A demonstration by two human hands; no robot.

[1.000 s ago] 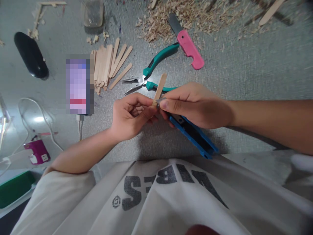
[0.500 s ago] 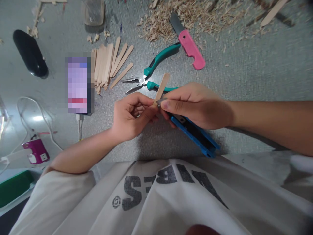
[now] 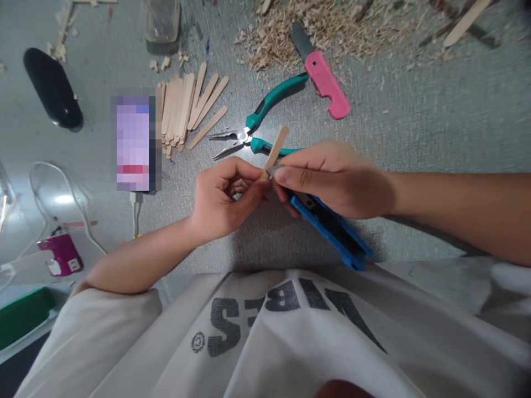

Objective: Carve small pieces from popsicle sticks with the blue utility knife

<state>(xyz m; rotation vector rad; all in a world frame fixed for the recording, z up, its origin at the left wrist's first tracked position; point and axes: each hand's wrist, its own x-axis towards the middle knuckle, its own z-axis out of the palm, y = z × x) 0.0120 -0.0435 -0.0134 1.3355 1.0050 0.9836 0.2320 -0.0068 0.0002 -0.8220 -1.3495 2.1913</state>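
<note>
My left hand (image 3: 222,196) pinches the lower end of a wooden craft stick (image 3: 277,145), which points up and to the right. My right hand (image 3: 332,179) is closed round a blue utility knife (image 3: 332,229); its thumb presses the blade tip against the stick just above my left fingers. Both hands hover over the grey table (image 3: 415,127), in front of my white shirt.
Teal-handled pliers (image 3: 265,119) lie open just behind the hands. A pink knife (image 3: 323,83) rests by a heap of wood shavings (image 3: 332,25). A pile of craft sticks (image 3: 182,110), a phone (image 3: 135,143), a black case (image 3: 52,88) and a purple charger (image 3: 62,260) lie left.
</note>
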